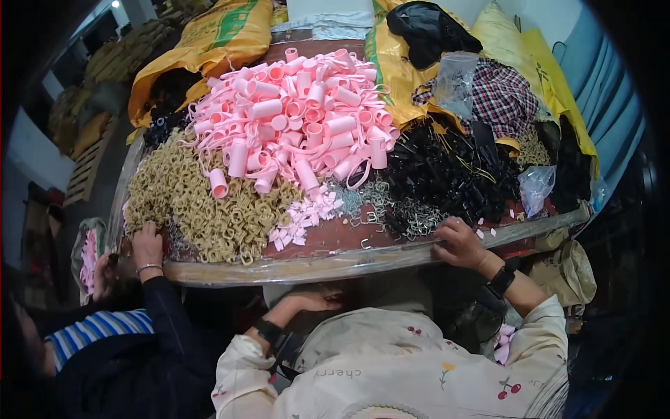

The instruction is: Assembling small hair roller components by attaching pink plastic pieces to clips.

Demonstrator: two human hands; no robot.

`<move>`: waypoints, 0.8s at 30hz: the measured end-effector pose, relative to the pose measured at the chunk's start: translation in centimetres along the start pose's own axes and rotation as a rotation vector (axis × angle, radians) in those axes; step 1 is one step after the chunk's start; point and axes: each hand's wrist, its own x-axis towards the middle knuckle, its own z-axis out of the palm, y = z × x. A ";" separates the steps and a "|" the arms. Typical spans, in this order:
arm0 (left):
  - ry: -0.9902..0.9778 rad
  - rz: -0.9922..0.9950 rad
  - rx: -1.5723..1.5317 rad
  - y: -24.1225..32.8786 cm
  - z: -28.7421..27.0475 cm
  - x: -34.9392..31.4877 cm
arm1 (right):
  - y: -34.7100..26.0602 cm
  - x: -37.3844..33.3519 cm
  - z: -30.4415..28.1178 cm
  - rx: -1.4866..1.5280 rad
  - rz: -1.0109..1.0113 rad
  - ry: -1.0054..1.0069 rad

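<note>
My right hand [457, 241] lies on the front rim of the table [335, 264], fingers spread, touching the edge of a heap of silver metal clips [408, 220]. Nothing shows in its grip. My left hand [315, 300] sits below the table edge against my lap, fingers curled inward; what it holds, if anything, is hidden. Both wrists carry black bands. Behind the clips lies a pile of black plastic pieces [447, 178]. A big mound of pink plastic tubes [300, 119] fills the table's middle, with small pink flat bits [303, 216] in front of it.
A heap of tan ring-shaped parts [202, 202] covers the left of the table, where another person's hand [146, 244] with a bracelet reaches in. Yellow sacks [209, 42], a checked cloth [502, 94] and clear plastic bags [457, 84] crowd the far side.
</note>
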 end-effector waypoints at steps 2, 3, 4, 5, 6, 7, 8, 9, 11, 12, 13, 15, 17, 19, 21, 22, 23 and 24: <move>-0.020 -0.060 -0.362 -0.5 -0.2 -2.2 | -2.0 2.6 0.7 -0.010 -0.161 0.189; -0.024 -0.060 -0.357 0.2 -1.0 -3.4 | -3.1 3.9 1.1 -0.035 -0.218 0.173; -0.084 0.044 -0.553 1.8 -2.5 -5.1 | -4.0 5.0 1.3 -0.060 -0.276 0.161; -0.144 0.149 -0.749 3.4 -3.7 -6.5 | -4.4 5.9 1.9 -0.060 -0.273 0.167; -0.143 0.150 -0.746 4.6 -4.4 -7.5 | -4.6 7.0 2.8 -0.145 -0.288 0.122; -0.058 0.183 -0.881 5.7 -5.1 -8.4 | -4.4 7.5 3.5 -0.229 -0.303 0.080; 0.025 0.219 -1.014 6.6 -5.7 -8.9 | -3.4 7.4 4.2 -0.231 -0.302 0.084; 0.114 0.254 -1.147 6.9 -6.3 -9.2 | -2.2 7.3 5.0 -0.230 -0.259 0.120; 0.240 0.263 -1.089 6.9 -7.3 -7.9 | -0.3 7.4 5.9 -0.225 -0.174 0.186; 0.361 0.268 -1.037 6.9 -7.5 -7.1 | -0.3 7.5 5.8 -0.219 -0.179 0.180; 0.478 0.270 -0.982 7.1 -7.8 -6.4 | -0.4 7.4 5.6 -0.166 -0.108 0.225; 0.410 0.220 -1.010 7.8 -9.2 -4.9 | -0.8 7.1 5.4 -0.069 0.057 0.314; 0.283 0.125 -1.043 8.7 -10.6 -3.2 | -1.0 7.1 5.5 -0.029 0.087 0.342; 0.208 0.121 -1.132 9.4 -11.7 -1.3 | -1.3 7.6 5.6 0.054 0.120 0.411; 0.089 0.108 -1.308 9.9 -12.7 0.5 | -2.0 8.5 5.5 0.077 0.132 0.441; 0.067 0.091 -1.305 10.0 -13.1 1.1 | -2.8 9.0 5.7 0.099 0.136 0.474; 0.059 0.104 -1.403 10.1 -13.5 1.7 | -3.5 9.5 5.9 0.121 0.140 0.507; 0.048 0.118 -1.500 10.1 -13.8 2.2 | -4.2 10.1 6.0 0.123 0.168 0.511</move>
